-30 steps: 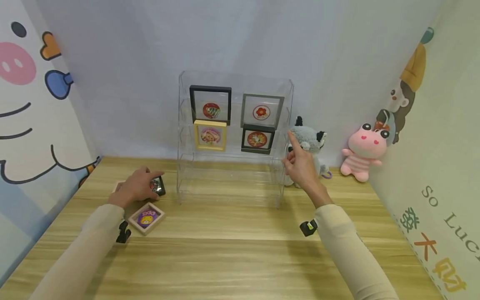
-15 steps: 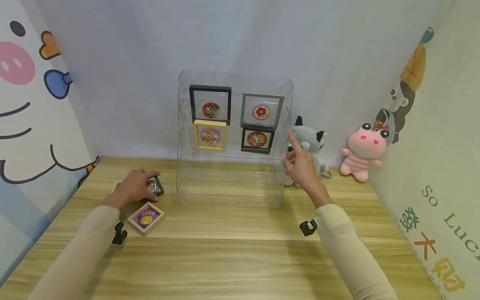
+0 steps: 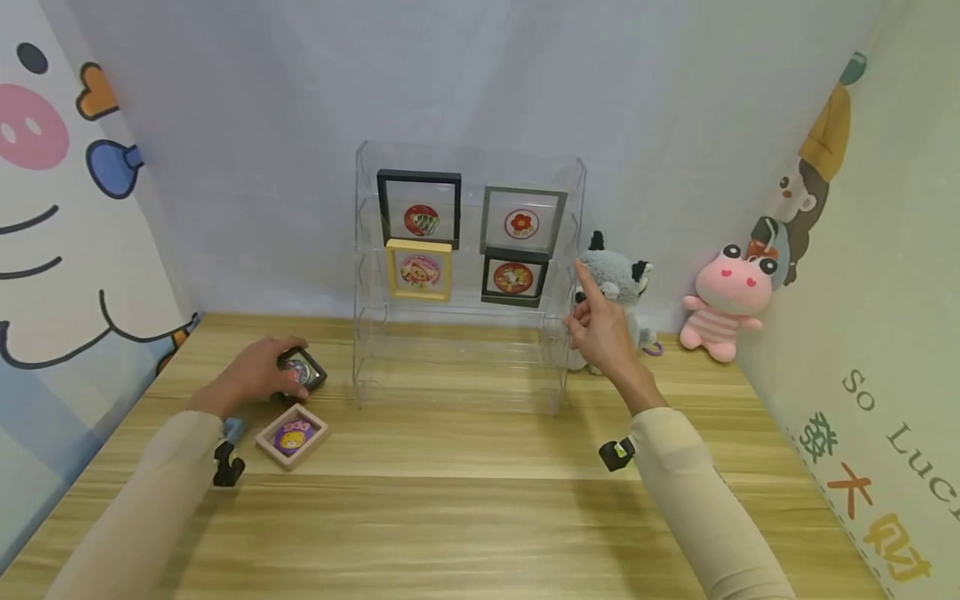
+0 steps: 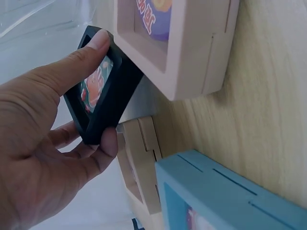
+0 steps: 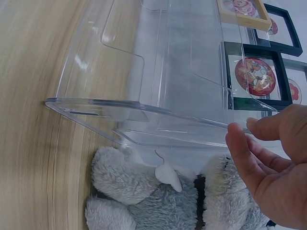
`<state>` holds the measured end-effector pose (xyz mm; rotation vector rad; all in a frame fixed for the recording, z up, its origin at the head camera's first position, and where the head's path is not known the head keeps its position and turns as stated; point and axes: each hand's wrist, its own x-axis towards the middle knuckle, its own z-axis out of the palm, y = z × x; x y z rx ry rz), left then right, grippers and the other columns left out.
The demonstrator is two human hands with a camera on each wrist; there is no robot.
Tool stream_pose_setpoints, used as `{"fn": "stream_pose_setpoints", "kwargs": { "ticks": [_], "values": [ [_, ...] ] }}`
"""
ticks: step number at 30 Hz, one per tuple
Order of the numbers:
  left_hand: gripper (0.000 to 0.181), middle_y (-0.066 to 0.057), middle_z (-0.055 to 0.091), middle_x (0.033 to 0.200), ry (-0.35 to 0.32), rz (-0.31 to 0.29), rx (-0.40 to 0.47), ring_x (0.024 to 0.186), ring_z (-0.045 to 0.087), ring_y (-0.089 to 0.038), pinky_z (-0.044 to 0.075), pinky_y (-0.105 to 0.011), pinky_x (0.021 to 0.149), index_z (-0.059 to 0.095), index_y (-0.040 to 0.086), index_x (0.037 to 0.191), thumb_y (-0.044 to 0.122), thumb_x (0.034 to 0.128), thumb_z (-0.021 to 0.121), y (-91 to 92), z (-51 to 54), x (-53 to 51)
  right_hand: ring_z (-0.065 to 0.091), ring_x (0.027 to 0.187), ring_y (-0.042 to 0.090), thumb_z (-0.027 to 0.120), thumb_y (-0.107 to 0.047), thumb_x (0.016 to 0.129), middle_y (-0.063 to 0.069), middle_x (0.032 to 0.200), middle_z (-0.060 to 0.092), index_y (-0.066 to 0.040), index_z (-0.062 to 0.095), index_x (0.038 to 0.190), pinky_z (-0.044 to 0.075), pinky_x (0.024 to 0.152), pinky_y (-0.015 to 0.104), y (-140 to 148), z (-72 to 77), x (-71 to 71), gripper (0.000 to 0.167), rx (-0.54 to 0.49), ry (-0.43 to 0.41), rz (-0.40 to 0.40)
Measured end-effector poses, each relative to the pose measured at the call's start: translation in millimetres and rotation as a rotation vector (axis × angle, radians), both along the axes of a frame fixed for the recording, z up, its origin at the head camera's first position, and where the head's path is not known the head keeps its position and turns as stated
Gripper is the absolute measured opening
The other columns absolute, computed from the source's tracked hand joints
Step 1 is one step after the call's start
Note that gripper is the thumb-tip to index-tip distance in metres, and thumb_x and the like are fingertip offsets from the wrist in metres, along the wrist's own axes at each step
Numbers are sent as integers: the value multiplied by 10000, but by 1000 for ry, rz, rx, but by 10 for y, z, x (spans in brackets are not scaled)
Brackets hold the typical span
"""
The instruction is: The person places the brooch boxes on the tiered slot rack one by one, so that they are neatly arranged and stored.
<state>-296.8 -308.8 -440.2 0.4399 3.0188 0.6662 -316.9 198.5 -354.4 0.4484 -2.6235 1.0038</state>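
My left hand (image 3: 255, 371) pinches a small black picture frame (image 4: 120, 93) by its edges, thumb on one side and fingertips on the opposite side. The left wrist view shows this frame tilted, with a round picture inside. Close by lies a pale pink frame (image 3: 292, 437) with a purple bear picture. A blue frame (image 4: 216, 187) and a beige frame (image 4: 139, 163) are near the hand too. My right hand (image 3: 600, 329) is at the right side of a clear display rack (image 5: 100, 102), its thumb and fingertips pinching the side panel's edge. Its index finger points upward.
On the rack's upper tiers stand a large black frame (image 3: 420, 177), a grey frame (image 3: 525, 192), a yellow frame (image 3: 420, 296) and a smaller black frame (image 3: 512, 298). Behind the right hand sits a grey plush toy (image 3: 611, 275). A pink plush (image 3: 731, 287) leans farther right.
The left hand has drawn a little leftward with the black frame, whose picture shows more now. A bit of the blue frame has come into sight by the left wrist. The right hand stays put.
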Motion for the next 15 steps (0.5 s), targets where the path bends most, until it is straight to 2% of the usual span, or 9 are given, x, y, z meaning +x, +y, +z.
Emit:
{"fn": "stream_pose_setpoints", "kwargs": {
  "ticks": [6,9,15],
  "values": [
    [782,-380,610,1125,-43,43,85,915,616,-399,514,-519,779,482,-24,1388,233,765,877,-64,-7,29,673,612,223,648,9,934,160,876,648,-239,204,1610,577,570,338,-9,8,5,846,3,-15,0],
    [695,-383,618,1091,-33,50,99,907,624,-414,517,-527,765,491,-19,1375,184,807,836,-76,-14,45,673,612,223,648,10,934,164,879,648,-236,204,1611,576,570,338,-9,9,3,845,1,-21,2],
    [562,-357,660,1015,30,61,119,908,646,-460,509,-603,789,516,-17,1338,107,854,774,-82,-10,89,676,636,240,649,10,933,169,888,643,-245,199,1611,581,567,325,-4,13,2,852,-14,-41,0]
  ]
}}
